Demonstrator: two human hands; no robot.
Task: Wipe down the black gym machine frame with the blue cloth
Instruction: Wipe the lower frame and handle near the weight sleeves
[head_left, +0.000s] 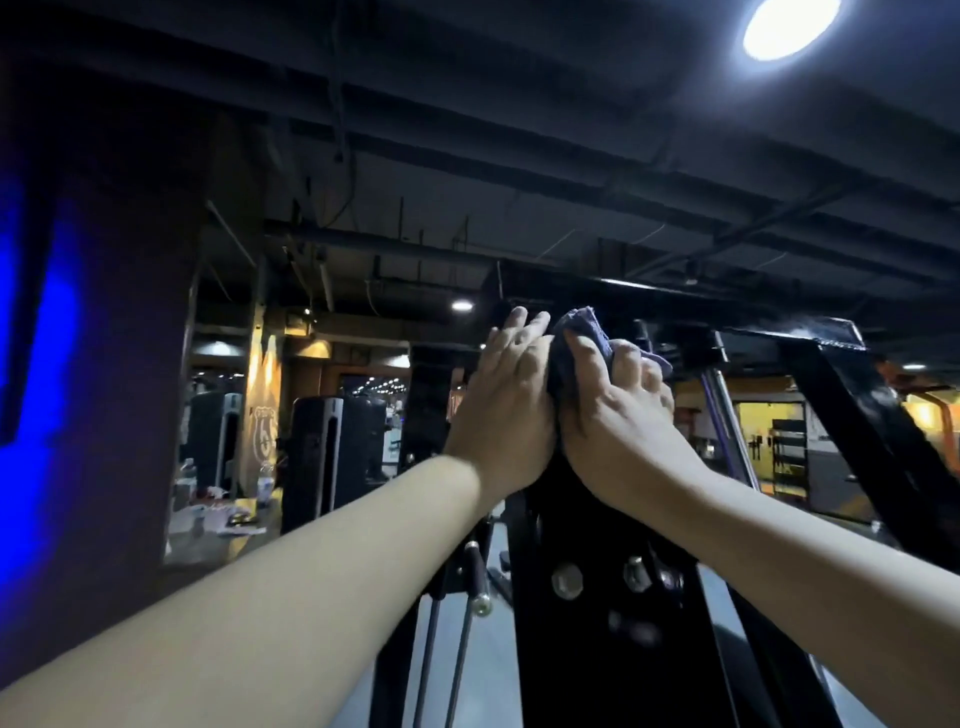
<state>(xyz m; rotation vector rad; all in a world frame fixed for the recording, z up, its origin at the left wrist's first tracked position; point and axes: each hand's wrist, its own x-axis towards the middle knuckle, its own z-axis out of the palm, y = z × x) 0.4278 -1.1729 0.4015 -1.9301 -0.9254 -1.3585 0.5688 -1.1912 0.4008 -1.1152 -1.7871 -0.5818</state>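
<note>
This is a gym, dim and industrial in look. A tall black machine frame (841, 395) with big bolts (567, 581) stands close in front, with thin cables (430, 660) and a short grip bar (475, 577) hanging beside it. Further back stand upright weight machines (306, 457) with slotted covers, and a rack (787, 452) sits by a yellow-lit wall on the right. Bare pipes (363, 240) run across the dark ceiling under a round lamp (784, 23). A pillar (119, 364) glows blue.
</note>
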